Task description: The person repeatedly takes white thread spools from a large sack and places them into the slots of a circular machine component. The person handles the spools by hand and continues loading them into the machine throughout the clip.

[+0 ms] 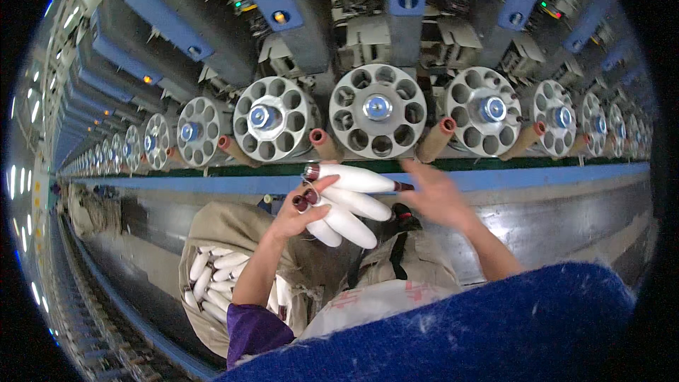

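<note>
A fan of several white yarn bobbins (351,203) with dark red tube ends is gripped in my left hand (300,211). Its thumb and fingers close around the tube ends, and the white bodies point right. My right hand (437,197), blurred by motion, is beside the dark tip of the uppermost bobbin. Its fingers and thumb look spread apart; whether they touch that tip I cannot tell. Just beyond my hands stands a round grey magazine (378,110) with a ring of round pockets and a blue-and-silver hub.
Similar magazines (274,117) line the machine on both sides, with brown cones or tubes (435,139) angled between them. A blue rail (523,178) runs below. At my lower left a beige cloth sack (212,223) holds many white bobbins (219,276).
</note>
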The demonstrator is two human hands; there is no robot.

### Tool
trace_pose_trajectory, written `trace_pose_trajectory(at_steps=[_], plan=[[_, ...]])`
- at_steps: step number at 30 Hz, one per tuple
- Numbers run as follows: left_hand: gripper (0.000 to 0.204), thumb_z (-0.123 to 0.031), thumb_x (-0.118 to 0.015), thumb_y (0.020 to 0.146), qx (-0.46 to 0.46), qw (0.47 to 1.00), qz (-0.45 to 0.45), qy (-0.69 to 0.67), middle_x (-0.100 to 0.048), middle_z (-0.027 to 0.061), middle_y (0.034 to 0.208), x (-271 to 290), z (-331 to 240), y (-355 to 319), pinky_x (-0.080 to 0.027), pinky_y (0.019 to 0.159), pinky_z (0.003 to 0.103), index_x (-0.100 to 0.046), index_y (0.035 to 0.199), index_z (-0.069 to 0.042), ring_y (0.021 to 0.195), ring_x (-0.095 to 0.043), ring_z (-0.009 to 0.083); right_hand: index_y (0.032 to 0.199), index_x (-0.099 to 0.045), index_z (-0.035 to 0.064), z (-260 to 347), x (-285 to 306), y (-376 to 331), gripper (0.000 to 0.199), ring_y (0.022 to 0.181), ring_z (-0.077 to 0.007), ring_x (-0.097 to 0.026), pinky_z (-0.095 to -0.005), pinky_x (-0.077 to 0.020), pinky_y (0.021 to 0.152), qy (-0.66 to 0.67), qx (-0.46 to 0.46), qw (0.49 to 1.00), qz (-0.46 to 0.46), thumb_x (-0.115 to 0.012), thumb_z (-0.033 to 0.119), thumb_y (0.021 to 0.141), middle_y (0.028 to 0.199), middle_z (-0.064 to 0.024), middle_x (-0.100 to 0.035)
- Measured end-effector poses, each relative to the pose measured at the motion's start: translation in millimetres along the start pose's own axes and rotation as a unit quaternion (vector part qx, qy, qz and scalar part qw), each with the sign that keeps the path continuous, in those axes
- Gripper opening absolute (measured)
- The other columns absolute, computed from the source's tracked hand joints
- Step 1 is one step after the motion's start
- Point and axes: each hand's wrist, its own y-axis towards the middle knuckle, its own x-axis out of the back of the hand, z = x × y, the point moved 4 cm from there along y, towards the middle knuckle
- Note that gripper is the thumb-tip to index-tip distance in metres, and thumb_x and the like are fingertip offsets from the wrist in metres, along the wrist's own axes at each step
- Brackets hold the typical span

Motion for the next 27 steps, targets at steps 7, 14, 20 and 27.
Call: trace_pose_trajectory(at_steps=[7, 14, 20, 27], plan=[[0.054, -0.015, -0.063, 0.074, 0.007, 0.981, 0.016, -0.195, -0.039, 0.0108, 0.136, 6, 10, 0, -0.023, 0.105, 0.035, -0.050, 0.125, -0.001, 0.126, -0.034, 0.0233, 0.089, -0.056, 0.0021, -71, -30, -84, 0.032, 0.061, -0.0189, -0.049, -0.0332, -0.0421, 0.059, 0.355, -0.143, 0.905, 0.187, -0.047, 0.033, 0.092, 0.071, -0.0079, -0.053], [0.053, -0.016, -0.063, 0.076, 0.005, 0.996, -0.001, -0.084, -0.041, 0.0086, 0.135, 30, 13, -8, -0.028, 0.102, 0.033, -0.050, 0.125, -0.002, 0.121, -0.040, 0.0196, 0.104, -0.055, 0.0018, -236, -23, -356, 0.033, 0.093, -0.0247, -0.054, -0.0351, -0.0436, 0.076, -0.278, -0.046, 0.800, 0.530, -0.050, 0.028, 0.085, 0.096, -0.0160, -0.058], [0.053, -0.012, -0.066, 0.073, 0.046, 0.990, 0.074, -0.108, -0.047, 0.0072, 0.129, -12, 6, 28, -0.033, 0.099, 0.034, -0.052, 0.123, -0.003, 0.114, -0.046, 0.0196, 0.131, -0.035, -0.0013, -120, 11, -130, 0.064, 0.118, -0.0329, -0.045, -0.0408, -0.0357, 0.098, 0.092, -0.170, 0.970, 0.149, -0.061, 0.033, 0.083, 0.130, -0.0231, -0.043], [0.028, -0.013, -0.063, 0.075, 0.027, 0.964, 0.066, -0.256, -0.047, 0.0118, 0.127, 5, -7, 50, -0.035, 0.100, 0.043, -0.059, 0.101, -0.004, 0.117, -0.045, 0.0319, 0.122, -0.039, 0.0063, -17, -4, 25, 0.046, 0.073, -0.0264, -0.063, -0.0378, -0.0506, 0.063, 0.310, -0.098, 0.937, 0.125, -0.053, 0.035, 0.088, 0.092, -0.0162, -0.061]])
